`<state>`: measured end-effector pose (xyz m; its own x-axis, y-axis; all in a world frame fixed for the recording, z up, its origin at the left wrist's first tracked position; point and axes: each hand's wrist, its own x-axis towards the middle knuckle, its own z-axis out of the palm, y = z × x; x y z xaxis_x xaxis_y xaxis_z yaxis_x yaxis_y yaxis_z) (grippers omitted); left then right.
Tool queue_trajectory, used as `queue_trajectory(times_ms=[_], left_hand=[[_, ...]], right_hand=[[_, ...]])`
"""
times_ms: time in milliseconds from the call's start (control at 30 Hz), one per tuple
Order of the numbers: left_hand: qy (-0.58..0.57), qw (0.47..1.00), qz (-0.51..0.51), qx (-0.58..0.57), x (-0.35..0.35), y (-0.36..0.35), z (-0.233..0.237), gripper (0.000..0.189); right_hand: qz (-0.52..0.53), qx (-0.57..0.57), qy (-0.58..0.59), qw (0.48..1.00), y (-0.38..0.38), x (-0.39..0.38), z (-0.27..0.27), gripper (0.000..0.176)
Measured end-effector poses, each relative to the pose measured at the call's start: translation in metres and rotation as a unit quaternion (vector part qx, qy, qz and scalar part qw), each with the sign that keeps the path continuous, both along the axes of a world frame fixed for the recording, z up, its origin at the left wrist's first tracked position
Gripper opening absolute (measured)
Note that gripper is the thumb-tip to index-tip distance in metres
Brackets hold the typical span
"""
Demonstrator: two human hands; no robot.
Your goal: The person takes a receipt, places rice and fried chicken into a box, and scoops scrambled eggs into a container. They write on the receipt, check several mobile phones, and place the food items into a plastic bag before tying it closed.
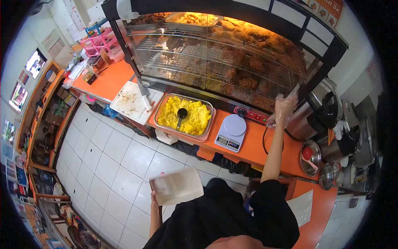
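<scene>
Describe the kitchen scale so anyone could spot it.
Below the glass cabinet of fried food runs an orange counter. The scale sits right of the metal tray of yellow food: the only white device with a round platform.

Counting out from the person (232,216): one carton (176,186) close at 10 o'clock, one cutting board (132,101) at 11, one yellow-food tray (161,108) with one scoop (180,116), one scale (231,132) at 12, maybe three cookers (331,149) at 2.

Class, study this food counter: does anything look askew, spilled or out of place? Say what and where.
The white cutting board lies askew to the orange counter edge, with brown crumbs scattered on it. Otherwise, nothing stands out: the left hand grips a plain paper bag.
</scene>
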<state>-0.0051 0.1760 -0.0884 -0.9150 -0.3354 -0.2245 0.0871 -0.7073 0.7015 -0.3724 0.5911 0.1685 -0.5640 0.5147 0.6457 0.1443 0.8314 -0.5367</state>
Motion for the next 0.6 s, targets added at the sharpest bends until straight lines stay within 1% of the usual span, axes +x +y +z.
queue_trajectory(times_ms=[33, 100, 133, 233, 333, 367, 433, 467, 500, 533, 600], left_hand=[[-0.049, 0.999, -0.011, 0.011, 0.006, -0.012, -0.004, 0.082], [-0.145, 0.988, -0.032, 0.028, 0.005, -0.03, 0.007, 0.079], [-0.164, 0.986, -0.03, 0.004, -0.003, -0.033, 0.009, 0.078], [-0.175, 0.981, -0.065, -0.043, -0.039, -0.046, 0.015, 0.076], [-0.083, 0.988, -0.094, 0.092, -0.09, -0.052, 0.021, 0.074], [-0.099, 0.987, -0.107, 0.07, -0.107, -0.054, 0.021, 0.073], [-0.132, 0.982, -0.136, 0.025, -0.139, -0.054, 0.022, 0.072], [-0.13, 0.981, -0.144, 0.014, -0.152, -0.049, 0.029, 0.069], [-0.128, 0.98, -0.154, 0.001, -0.164, -0.044, 0.038, 0.067], [-0.126, 0.978, -0.165, -0.013, -0.174, -0.043, 0.045, 0.065], [-0.124, 0.977, -0.174, -0.024, -0.194, -0.049, 0.05, 0.06]], right_hand=[[-0.019, -0.053, -0.027, 0.998, -0.005, 0.0, 0.003, 0.043], [0.006, -0.035, -0.027, 0.999, -0.018, 0.002, 0.007, 0.042], [0.017, -0.026, -0.028, 0.999, -0.025, 0.005, 0.009, 0.042], [0.054, -0.003, -0.022, 0.998, -0.041, 0.003, 0.008, 0.04], [0.135, -0.013, 0.002, 0.991, -0.06, -0.009, -0.002, 0.037], [0.177, -0.027, 0.011, 0.984, -0.065, -0.015, -0.007, 0.036], [0.299, -0.099, 0.027, 0.949, -0.075, -0.027, -0.016, 0.035], [0.379, -0.173, 0.026, 0.909, -0.078, -0.032, -0.02, 0.034], [0.444, -0.248, 0.019, 0.861, -0.079, -0.032, -0.021, 0.033], [0.524, -0.393, 0.012, 0.756, -0.083, -0.03, -0.02, 0.026], [0.467, -0.369, -0.002, 0.803, -0.066, -0.041, -0.029, 0.024]])
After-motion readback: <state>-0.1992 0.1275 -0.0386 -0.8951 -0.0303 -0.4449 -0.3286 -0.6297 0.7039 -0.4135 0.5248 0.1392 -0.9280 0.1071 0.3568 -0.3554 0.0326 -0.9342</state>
